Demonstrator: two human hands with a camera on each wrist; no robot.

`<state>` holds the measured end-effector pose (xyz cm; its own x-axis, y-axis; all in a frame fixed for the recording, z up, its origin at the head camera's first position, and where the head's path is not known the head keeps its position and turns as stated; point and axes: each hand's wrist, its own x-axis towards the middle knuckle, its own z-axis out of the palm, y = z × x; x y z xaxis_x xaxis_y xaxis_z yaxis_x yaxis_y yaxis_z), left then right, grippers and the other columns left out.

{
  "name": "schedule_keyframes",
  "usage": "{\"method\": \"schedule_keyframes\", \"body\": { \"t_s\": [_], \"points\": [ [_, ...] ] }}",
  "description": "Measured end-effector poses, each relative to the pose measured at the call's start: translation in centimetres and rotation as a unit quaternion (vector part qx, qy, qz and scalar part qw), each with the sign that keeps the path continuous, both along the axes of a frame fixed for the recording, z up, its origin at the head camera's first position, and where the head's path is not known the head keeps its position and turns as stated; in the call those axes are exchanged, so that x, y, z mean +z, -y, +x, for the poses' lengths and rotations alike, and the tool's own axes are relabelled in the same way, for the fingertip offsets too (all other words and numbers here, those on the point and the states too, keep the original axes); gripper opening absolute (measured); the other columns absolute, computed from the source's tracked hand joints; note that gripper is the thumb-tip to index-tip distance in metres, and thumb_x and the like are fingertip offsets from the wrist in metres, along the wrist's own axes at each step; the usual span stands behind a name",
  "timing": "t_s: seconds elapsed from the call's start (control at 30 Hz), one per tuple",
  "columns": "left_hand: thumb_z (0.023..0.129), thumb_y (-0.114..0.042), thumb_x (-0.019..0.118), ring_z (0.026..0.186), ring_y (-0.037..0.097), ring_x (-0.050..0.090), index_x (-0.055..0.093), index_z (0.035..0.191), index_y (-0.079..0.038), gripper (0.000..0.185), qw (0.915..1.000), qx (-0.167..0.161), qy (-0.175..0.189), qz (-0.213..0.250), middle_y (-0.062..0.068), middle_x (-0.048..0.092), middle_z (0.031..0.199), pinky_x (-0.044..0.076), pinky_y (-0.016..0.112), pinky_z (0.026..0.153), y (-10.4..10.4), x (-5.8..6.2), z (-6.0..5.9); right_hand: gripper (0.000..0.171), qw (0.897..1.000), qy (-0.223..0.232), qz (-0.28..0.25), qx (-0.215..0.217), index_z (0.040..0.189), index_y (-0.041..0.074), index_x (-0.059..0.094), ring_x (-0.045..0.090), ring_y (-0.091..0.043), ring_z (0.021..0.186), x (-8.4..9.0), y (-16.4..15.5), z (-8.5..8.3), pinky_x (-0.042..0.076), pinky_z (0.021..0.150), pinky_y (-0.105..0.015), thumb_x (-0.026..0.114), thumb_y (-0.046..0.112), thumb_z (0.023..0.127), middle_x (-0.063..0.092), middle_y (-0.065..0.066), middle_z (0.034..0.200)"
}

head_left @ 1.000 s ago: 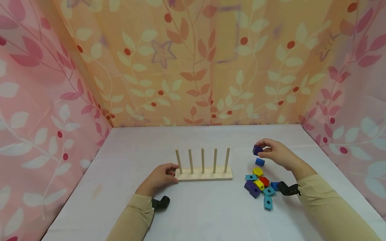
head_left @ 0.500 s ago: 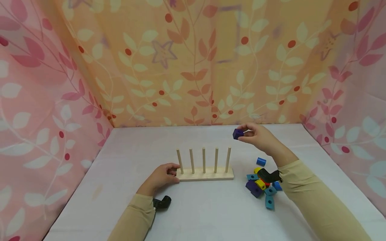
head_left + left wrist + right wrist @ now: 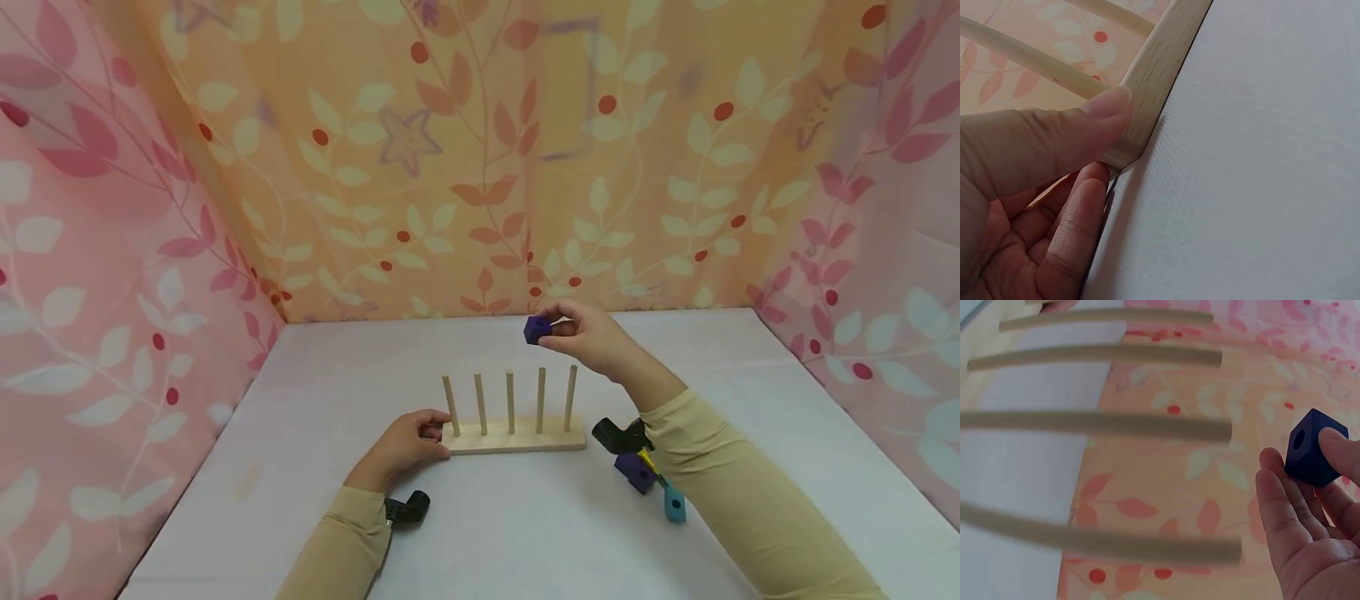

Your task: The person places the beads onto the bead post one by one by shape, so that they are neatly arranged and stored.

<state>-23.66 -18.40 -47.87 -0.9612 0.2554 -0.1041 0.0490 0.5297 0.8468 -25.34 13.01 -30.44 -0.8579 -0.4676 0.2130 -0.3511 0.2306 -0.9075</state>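
In the head view a wooden peg rack (image 3: pixel 491 443) with several upright pegs stands on the white table. My left hand (image 3: pixel 405 443) grips its left end. The left wrist view shows the thumb on the front face of the wooden base (image 3: pixel 1159 75), with curled fingers (image 3: pixel 1072 231) around the end. My right hand (image 3: pixel 596 340) pinches a purple block (image 3: pixel 537 330) between thumb and fingers, above and behind the pegs. In the right wrist view a round hole shows in one face of that block (image 3: pixel 1311 447), apart from the peg tips.
Right of the rack, a loose pile of blocks lies partly hidden under the right forearm. Purple blocks (image 3: pixel 633 473) and a teal block (image 3: pixel 675 505) show there. Each wrist wears a black camera (image 3: pixel 618 435). Patterned cloth (image 3: pixel 480 167) walls the back and sides.
My right hand has carried the purple block left and up from beside the pile to behind the pegs. The left hand keeps its grip on the rack.
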Motion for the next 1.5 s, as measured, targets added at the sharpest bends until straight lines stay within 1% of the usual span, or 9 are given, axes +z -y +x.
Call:
{"method": "schedule_keyframes", "body": {
  "t_s": [0.1,0.3,0.63,0.8,0.93,1.07,1.17,1.33,1.5],
  "points": [
    [0.065,-0.014,0.082,0.084,0.015,0.053,0.062,0.112,-0.016,0.051,1.0000,0.004,-0.005,-0.004,0.000,0.060,0.088,0.041,0.031,0.075,0.1,0.1,0.0,0.030,1.000,-0.003,-0.004,0.014,0.114,-0.006,0.051,0.059,-0.027,0.101,0.1,1.3,0.2,0.047,0.084,-0.030,0.059,-0.004,0.085,0.053,-0.021,0.115],
    [0.064,-0.012,0.082,0.083,0.015,0.054,0.062,0.111,-0.015,0.051,1.0000,-0.001,-0.003,0.007,0.000,0.061,0.086,0.041,0.031,0.075,0.0,0.1,-0.2,0.030,1.000,-0.001,-0.009,0.019,0.114,-0.003,0.053,0.059,-0.027,0.101,0.2,3.6,0.7,0.047,0.085,-0.034,0.059,-0.004,0.085,0.054,-0.019,0.114],
    [0.064,-0.011,0.082,0.082,0.016,0.054,0.062,0.111,-0.014,0.051,0.9998,0.004,0.011,0.015,0.002,0.061,0.087,0.041,0.030,0.073,-0.2,-0.3,-0.2,0.031,0.999,0.010,-0.030,0.027,0.113,-0.002,0.055,0.061,-0.021,0.094,-1.0,7.4,1.3,0.049,0.078,-0.030,0.063,-0.002,0.082,0.059,-0.015,0.108],
    [0.066,-0.015,0.082,0.085,0.017,0.054,0.061,0.112,-0.015,0.051,0.9995,0.009,0.021,0.020,0.001,0.061,0.092,0.042,0.031,0.076,-0.1,-0.2,-0.2,0.030,0.999,0.009,-0.035,0.034,0.112,-0.001,0.056,0.061,-0.021,0.092,-1.6,8.7,1.5,0.049,0.079,-0.030,0.064,-0.001,0.083,0.058,-0.015,0.106],
    [0.066,-0.016,0.082,0.085,0.016,0.054,0.061,0.113,-0.015,0.051,0.9996,0.009,0.020,0.017,0.000,0.062,0.091,0.043,0.031,0.076,-0.1,0.1,-0.2,0.028,0.999,-0.001,-0.028,0.035,0.111,0.001,0.057,0.059,-0.022,0.097,-2.1,9.5,1.7,0.048,0.083,-0.031,0.063,0.001,0.084,0.059,-0.014,0.106],
    [0.066,-0.017,0.082,0.084,0.015,0.054,0.062,0.112,-0.017,0.051,0.9997,0.014,0.021,0.001,-0.001,0.061,0.090,0.042,0.030,0.076,-0.1,0.3,-0.2,0.026,0.999,-0.022,-0.015,0.017,0.110,0.004,0.057,0.055,-0.022,0.106,-2.6,10.5,2.1,0.043,0.091,-0.036,0.063,0.003,0.084,0.059,-0.010,0.108],
    [0.066,-0.018,0.082,0.085,0.015,0.053,0.062,0.112,-0.018,0.050,0.9995,0.018,0.024,-0.005,-0.001,0.061,0.090,0.041,0.030,0.076,-0.1,0.3,-0.2,0.026,0.999,-0.030,-0.014,-0.004,0.110,0.005,0.057,0.053,-0.022,0.107,-3.1,11.1,2.2,0.040,0.094,-0.039,0.063,0.004,0.085,0.057,-0.008,0.110],
    [0.066,-0.015,0.081,0.085,0.015,0.055,0.062,0.113,-0.016,0.050,0.9998,0.011,0.018,0.008,-0.001,0.062,0.092,0.042,0.029,0.076,-0.1,0.2,-0.2,0.025,0.999,-0.019,-0.028,-0.020,0.110,0.005,0.057,0.056,-0.019,0.098,-3.8,11.6,2.3,0.045,0.086,-0.035,0.062,0.003,0.085,0.056,-0.008,0.108],
    [0.066,-0.013,0.081,0.086,0.015,0.056,0.061,0.113,-0.012,0.051,0.9995,0.004,0.017,0.026,0.001,0.063,0.093,0.043,0.030,0.076,0.0,0.0,-0.3,0.030,0.998,-0.010,-0.045,-0.031,0.114,0.003,0.055,0.058,-0.019,0.097,-4.4,12.0,2.3,0.045,0.083,-0.032,0.062,0.000,0.084,0.057,-0.009,0.105]
  ]
}}
